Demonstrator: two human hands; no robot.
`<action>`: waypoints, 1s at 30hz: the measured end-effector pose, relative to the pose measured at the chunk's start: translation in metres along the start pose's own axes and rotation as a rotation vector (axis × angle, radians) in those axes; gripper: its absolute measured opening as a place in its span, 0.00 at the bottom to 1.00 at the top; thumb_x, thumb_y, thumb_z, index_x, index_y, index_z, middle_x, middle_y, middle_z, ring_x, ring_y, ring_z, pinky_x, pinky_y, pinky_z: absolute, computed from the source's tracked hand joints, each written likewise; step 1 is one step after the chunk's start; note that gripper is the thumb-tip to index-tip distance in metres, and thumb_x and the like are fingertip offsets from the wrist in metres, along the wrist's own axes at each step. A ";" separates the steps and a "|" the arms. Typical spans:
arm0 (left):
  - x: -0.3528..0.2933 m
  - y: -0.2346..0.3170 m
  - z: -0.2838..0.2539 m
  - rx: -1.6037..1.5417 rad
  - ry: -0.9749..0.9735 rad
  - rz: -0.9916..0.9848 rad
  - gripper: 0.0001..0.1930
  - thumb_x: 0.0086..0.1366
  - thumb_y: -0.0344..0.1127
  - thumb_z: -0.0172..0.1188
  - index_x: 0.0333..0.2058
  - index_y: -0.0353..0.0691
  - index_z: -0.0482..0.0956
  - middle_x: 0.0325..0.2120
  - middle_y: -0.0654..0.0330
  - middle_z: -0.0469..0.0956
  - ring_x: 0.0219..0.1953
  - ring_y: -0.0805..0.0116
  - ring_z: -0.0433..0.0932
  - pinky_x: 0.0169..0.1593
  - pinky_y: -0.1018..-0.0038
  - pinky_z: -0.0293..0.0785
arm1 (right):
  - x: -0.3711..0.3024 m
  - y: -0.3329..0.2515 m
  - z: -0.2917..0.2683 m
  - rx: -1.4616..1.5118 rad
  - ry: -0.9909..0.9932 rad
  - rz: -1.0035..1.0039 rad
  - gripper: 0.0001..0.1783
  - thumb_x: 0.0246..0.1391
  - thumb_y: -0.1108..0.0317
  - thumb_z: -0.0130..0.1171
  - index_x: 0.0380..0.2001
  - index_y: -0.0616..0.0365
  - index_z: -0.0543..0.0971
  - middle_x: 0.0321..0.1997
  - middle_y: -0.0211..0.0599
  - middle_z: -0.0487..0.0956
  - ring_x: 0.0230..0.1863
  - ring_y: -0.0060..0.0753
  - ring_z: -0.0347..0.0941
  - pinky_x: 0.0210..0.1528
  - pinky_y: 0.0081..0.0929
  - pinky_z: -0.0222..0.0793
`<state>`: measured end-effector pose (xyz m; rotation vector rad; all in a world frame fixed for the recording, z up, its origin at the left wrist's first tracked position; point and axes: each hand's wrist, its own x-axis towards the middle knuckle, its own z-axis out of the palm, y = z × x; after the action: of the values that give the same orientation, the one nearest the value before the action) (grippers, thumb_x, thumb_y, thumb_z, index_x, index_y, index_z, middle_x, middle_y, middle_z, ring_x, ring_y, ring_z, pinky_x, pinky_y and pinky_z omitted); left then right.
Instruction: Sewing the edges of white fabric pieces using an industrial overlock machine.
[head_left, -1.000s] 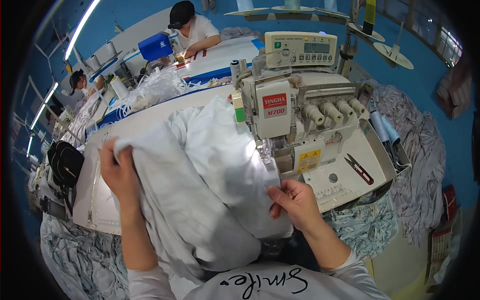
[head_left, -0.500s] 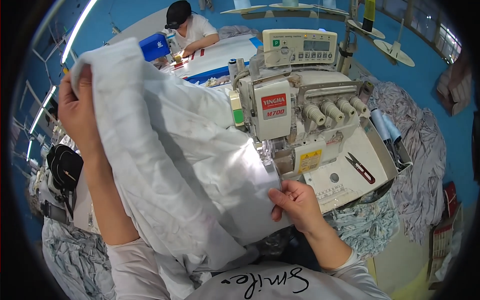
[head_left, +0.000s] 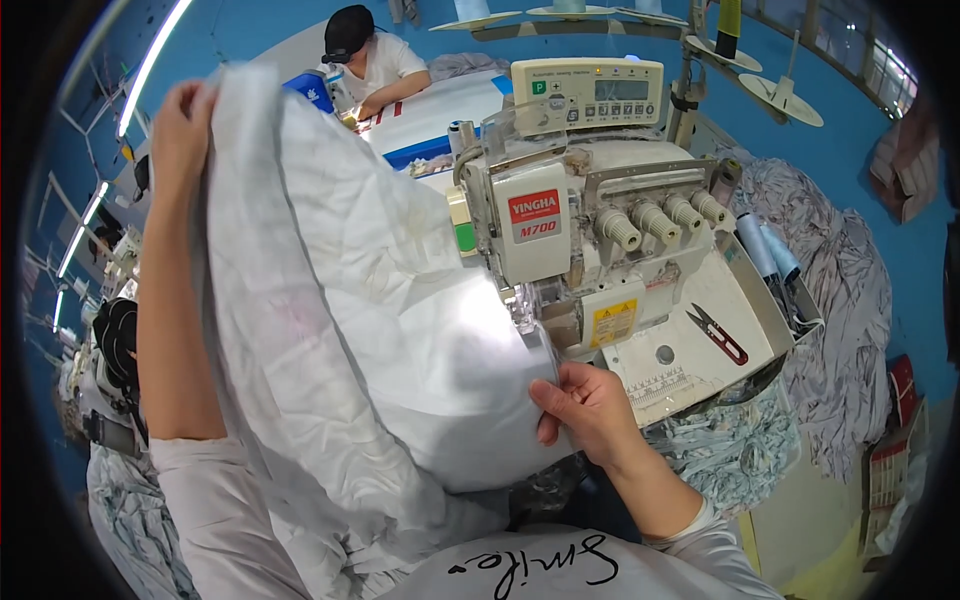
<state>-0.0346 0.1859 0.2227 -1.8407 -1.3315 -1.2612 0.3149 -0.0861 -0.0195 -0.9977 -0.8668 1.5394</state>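
Dark-red-handled snips [head_left: 722, 339] lie on the worktop [head_left: 690, 366], near two pale blue thread cones [head_left: 755, 242]. A heap of crumpled grey fabric [head_left: 830, 290] rises beyond them, and a paler patterned pile [head_left: 735, 450] sits below the worktop's edge. Across the room a co-worker [head_left: 375, 70] leans over a white surface [head_left: 440, 108], while striped cloth [head_left: 905, 172] hangs against the blue wall [head_left: 845, 120].

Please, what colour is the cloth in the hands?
The cloth is white, greyish in shade; head view shows it best.

The cloth [head_left: 430, 350] is white (one patch [head_left: 293, 315] faintly pinkish) — the snips' handles [head_left: 732, 346] dark red.
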 end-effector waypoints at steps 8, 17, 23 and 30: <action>-0.311 0.116 -0.056 -0.367 -1.089 -0.186 0.19 0.41 0.39 0.72 0.31 0.39 0.77 0.30 0.54 0.74 0.37 0.49 0.73 0.43 0.65 0.65 | 0.005 0.005 -0.007 -0.005 0.018 0.027 0.11 0.56 0.64 0.59 0.27 0.61 0.75 0.18 0.30 0.75 0.17 0.19 0.71 0.21 0.17 0.67; -0.245 0.107 -0.026 -0.497 -0.242 -0.216 0.03 0.53 0.25 0.56 0.29 0.33 0.74 0.29 0.58 0.74 0.34 0.65 0.72 0.42 0.75 0.65 | 0.005 0.000 -0.006 -0.048 0.033 0.000 0.15 0.56 0.60 0.59 0.25 0.61 0.73 0.18 0.31 0.74 0.18 0.18 0.71 0.22 0.17 0.69; -0.209 0.090 -0.009 -0.567 -0.314 -0.253 0.04 0.58 0.27 0.57 0.31 0.34 0.75 0.29 0.64 0.74 0.36 0.75 0.71 0.45 0.80 0.64 | 0.004 0.000 -0.006 -0.051 0.021 -0.015 0.15 0.56 0.60 0.59 0.24 0.61 0.73 0.18 0.30 0.74 0.18 0.18 0.71 0.22 0.18 0.69; -0.180 0.064 0.011 -0.660 -0.074 -0.313 0.06 0.62 0.32 0.57 0.33 0.35 0.75 0.29 0.68 0.74 0.34 0.79 0.70 0.42 0.83 0.65 | 0.004 0.002 -0.007 -0.063 0.000 -0.029 0.15 0.57 0.60 0.58 0.25 0.62 0.73 0.18 0.30 0.74 0.18 0.18 0.71 0.21 0.17 0.68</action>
<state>0.0157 0.0955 0.0619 -2.1718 -1.3843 -1.9991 0.3202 -0.0824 -0.0246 -1.0260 -0.9303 1.4959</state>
